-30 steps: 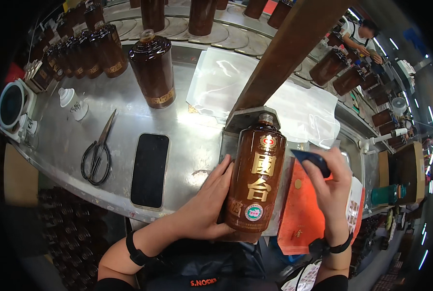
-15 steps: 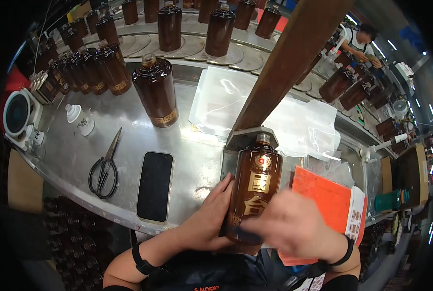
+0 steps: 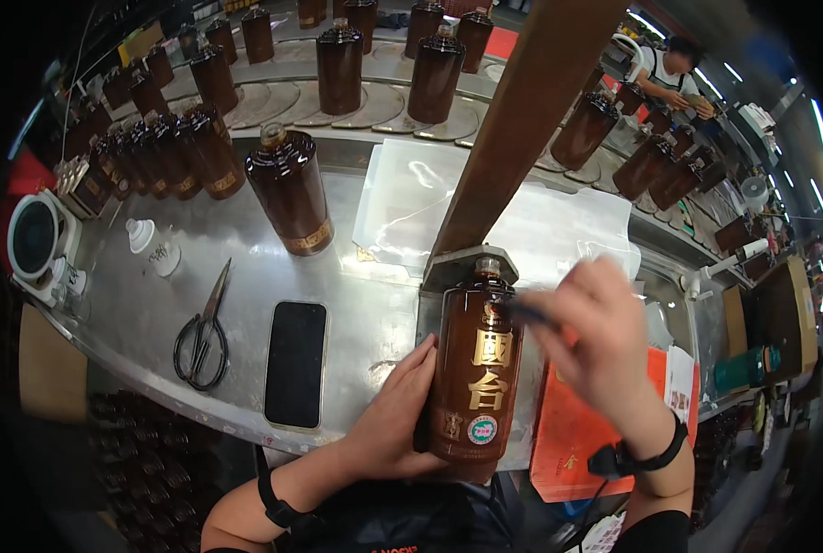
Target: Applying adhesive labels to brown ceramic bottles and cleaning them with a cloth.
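A brown glass bottle (image 3: 460,387) with gold lettering and a round green-and-white sticker near its base leans in front of me, its neck at a metal bracket (image 3: 471,264). My left hand (image 3: 395,412) is wrapped round the bottle's left side and holds it. At the upper right of the bottle, my right hand (image 3: 596,332) is closed on a small dark blue tool (image 3: 536,316). Its tip meets or nearly meets the emblem below the neck. Motion blur hides the tool's exact kind. Red printed sheets (image 3: 573,442) lie beneath my right forearm.
A brown post (image 3: 522,120) rises behind the bracket. Scissors (image 3: 204,332), a phone (image 3: 296,364), a white squeeze bottle (image 3: 153,247) and another brown bottle (image 3: 290,194) stand or lie to the left. A conveyor (image 3: 384,112) carries several bottles behind. A co-worker (image 3: 667,76) is at far right.
My right hand has moved up from the bottle's lower front to near its shoulder, uncovering the round sticker. My left hand keeps its hold. Bottles on the conveyor have shifted.
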The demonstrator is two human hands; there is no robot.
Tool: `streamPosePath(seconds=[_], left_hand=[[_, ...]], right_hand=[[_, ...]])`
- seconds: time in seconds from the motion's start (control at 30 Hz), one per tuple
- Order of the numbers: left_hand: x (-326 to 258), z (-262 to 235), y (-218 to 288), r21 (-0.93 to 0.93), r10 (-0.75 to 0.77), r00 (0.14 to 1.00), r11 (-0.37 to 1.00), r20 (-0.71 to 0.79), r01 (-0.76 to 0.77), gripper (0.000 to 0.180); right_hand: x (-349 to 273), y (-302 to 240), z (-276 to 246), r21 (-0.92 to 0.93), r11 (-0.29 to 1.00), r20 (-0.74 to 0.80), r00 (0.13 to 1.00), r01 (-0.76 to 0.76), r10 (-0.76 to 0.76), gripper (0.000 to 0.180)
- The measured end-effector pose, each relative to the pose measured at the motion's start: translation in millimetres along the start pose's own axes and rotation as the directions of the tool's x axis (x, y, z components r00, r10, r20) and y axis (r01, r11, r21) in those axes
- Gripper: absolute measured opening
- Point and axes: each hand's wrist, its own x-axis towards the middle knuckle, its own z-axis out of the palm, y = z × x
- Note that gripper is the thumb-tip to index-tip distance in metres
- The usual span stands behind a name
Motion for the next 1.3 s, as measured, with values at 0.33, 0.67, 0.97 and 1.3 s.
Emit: streamPosePath(seconds=[0.33, 0.67, 0.97, 1.3], left_hand=[[-1.6, 0.2, -1.5, 0.002, -0.075, 0.997, 0.997, 0.034, 0.075, 0.115], [-2.9, 5.6, 3.3, 0.132, -0.073, 0.997, 0.988, -0.016, 0.074, 0.103], [-6.8, 0.9, -9.0, 0.101, -0.001, 0.999, 0.995, 0.044, -0.003, 0.113], [19.4, -6.8, 5.3, -0.028, -0.088, 0.995, 0.996, 0.041, 0.09, 0.093]], right_hand=[[-19.7, 5.1, 13.7, -0.01, 0.987, -0.139, 0.977, 0.16, -0.159, 0.033], [-10.5, 18.6, 20.6, -0.025, 0.995, -0.323, 0.941, 0.096, -0.099, 0.031], [-58.3, 33.6, -32.9, 0.463, 0.833, 0.028, 0.944, -0.304, 0.329, 0.038], [-193.4, 306.4, -58.5, 0.075, 0.296, 0.14, 0.304, -0.952, 0.942, 0.037]])
